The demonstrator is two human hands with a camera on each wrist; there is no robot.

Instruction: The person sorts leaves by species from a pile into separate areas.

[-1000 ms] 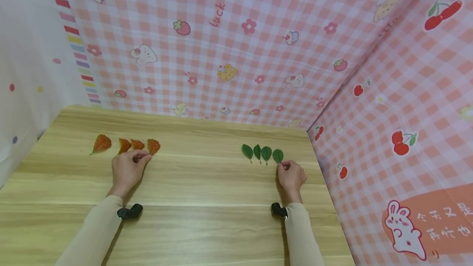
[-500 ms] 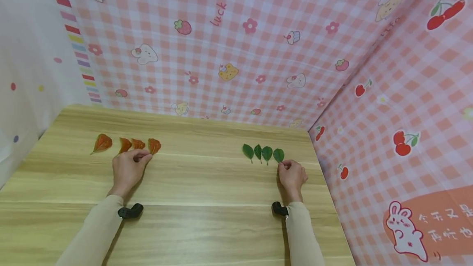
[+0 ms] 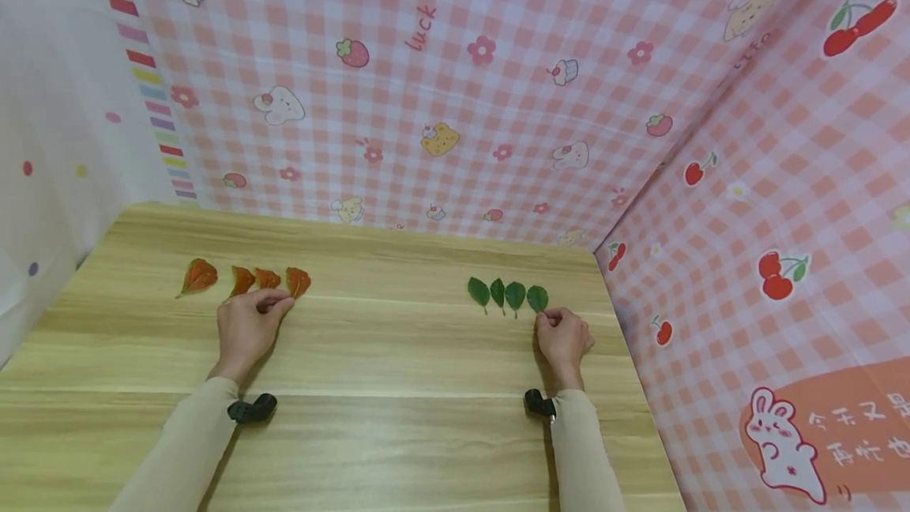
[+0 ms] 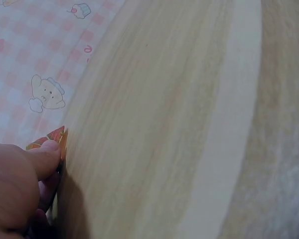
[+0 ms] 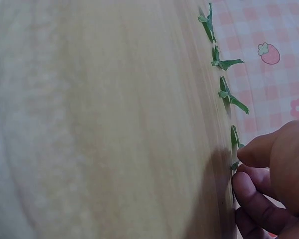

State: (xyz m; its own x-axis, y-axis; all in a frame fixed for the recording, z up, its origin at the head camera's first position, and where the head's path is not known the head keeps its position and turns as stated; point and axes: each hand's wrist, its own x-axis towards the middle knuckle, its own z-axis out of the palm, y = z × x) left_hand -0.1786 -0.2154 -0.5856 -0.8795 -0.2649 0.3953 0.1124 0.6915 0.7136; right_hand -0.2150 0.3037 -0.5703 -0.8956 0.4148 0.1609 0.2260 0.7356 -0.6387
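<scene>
Several orange-red leaves lie in a row at the back left of the wooden table (image 3: 398,354); several green leaves form a row at the back right. My left hand (image 3: 273,304) rests on the table with curled fingers and pinches the stem end of the rightmost red leaf (image 3: 297,281). The left wrist view shows my thumb (image 4: 46,152) against that red leaf (image 4: 57,135). My right hand (image 3: 543,317) pinches the stem of the rightmost green leaf (image 3: 536,298). In the right wrist view, thumb and finger close on the green leaf (image 5: 233,137).
Pink checked cloth walls (image 3: 455,101) stand behind and to the right of the table; a white dotted wall (image 3: 43,164) closes the left. A black wrist camera mount (image 3: 250,409) sits on each beige sleeve. Bare wood lies between the two leaf rows.
</scene>
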